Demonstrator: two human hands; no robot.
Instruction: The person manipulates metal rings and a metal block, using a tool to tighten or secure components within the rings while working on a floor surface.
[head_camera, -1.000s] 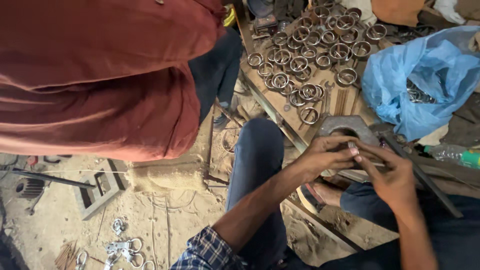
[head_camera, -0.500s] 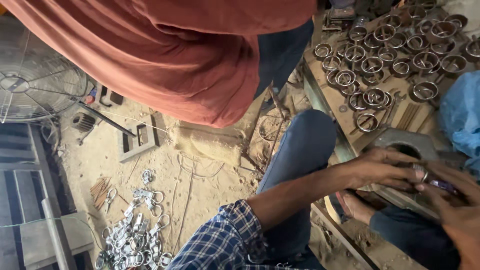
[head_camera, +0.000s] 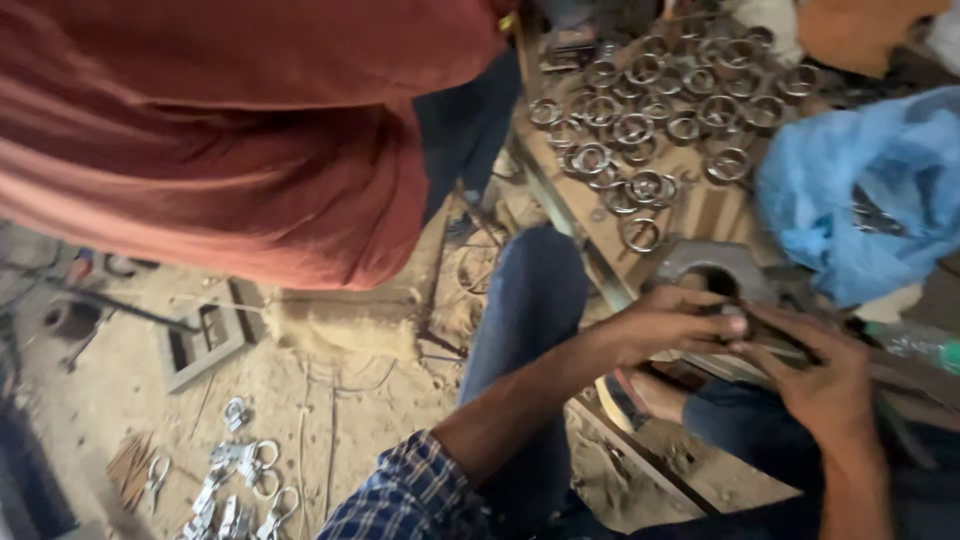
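**Two hands, one small metal part at the press**

Two hands meet over the grey metal block (head_camera: 715, 268) at the edge of the bench (head_camera: 600, 215). Left hand (head_camera: 668, 325) curls down, fingertips pinched narrow on a small dark part (head_camera: 738, 312) right at the block's hole. Right hand (head_camera: 825, 385) comes in from the other side, fingers bent and close together, touching the same spot. Whether it grips the part or just steadies it, I cannot tell; the piece is mostly hidden between the fingertips.

That part looks like hard steel: stiff, small, light enough for a fingertip pinch, probably a bit slick and sharp at the edges. Best held by its rim, I'd say, thumb against forefinger, as the left is doing.

Behind the block, the bench is crowded with steel rings (head_camera: 640, 130), dozens of them, lying flat, many touching. Those would be rigid and clinky, easy to hook by the loop. A blue plastic bag (head_camera: 860, 190) slumps to the right, soft and crumpled.

Down below, the floor (head_camera: 330, 390) is sandy and dusty. A scatter of shiny clamps (head_camera: 240, 480) lies at lower left, with a small metal frame (head_camera: 205, 340) near them. Another person in a red shirt (head_camera: 220, 130) stands close, filling the upper left.
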